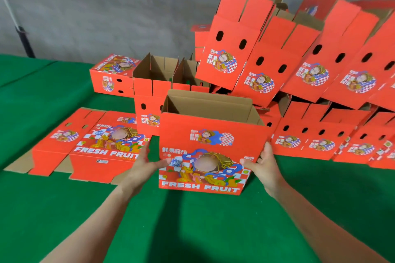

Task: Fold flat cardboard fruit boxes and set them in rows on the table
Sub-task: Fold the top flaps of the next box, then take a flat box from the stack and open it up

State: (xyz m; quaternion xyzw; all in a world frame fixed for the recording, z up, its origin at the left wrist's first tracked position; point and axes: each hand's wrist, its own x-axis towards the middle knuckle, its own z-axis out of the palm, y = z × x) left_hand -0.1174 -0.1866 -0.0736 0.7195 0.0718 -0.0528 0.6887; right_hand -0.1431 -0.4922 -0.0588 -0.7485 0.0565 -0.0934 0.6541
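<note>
1. Your left hand (147, 163) and your right hand (264, 164) are nearest to you. Both bare arms reach forward over the green table (192, 230).
2. Your left hand grips the left edge of the red box (205, 156). The thumb lies on the front, and the fingers go behind the edge where you cannot see them.
3. Your right hand grips the right edge of the same box. The thumb lies on the front and the fingers curl round the side.
4. The red box sits between your hands, over the middle of the table. It stands up with its top open, so the brown inside shows. Its front says FRESH FRUIT. You cannot tell if its bottom touches the table.
5. To its left, a flat box (96, 145) lies on the table, picture side up.
6. Just behind the red box stands an open box (149, 100) with its flaps up.
7. Farther back on the left, a closed box (111, 77) rests on the table.
8. On the right, a row of boxes (310, 134) stands side by side on the table. More tilted boxes (277, 60) lean on top of them.
9. Behind it all is a grey wall (85, 6).
</note>
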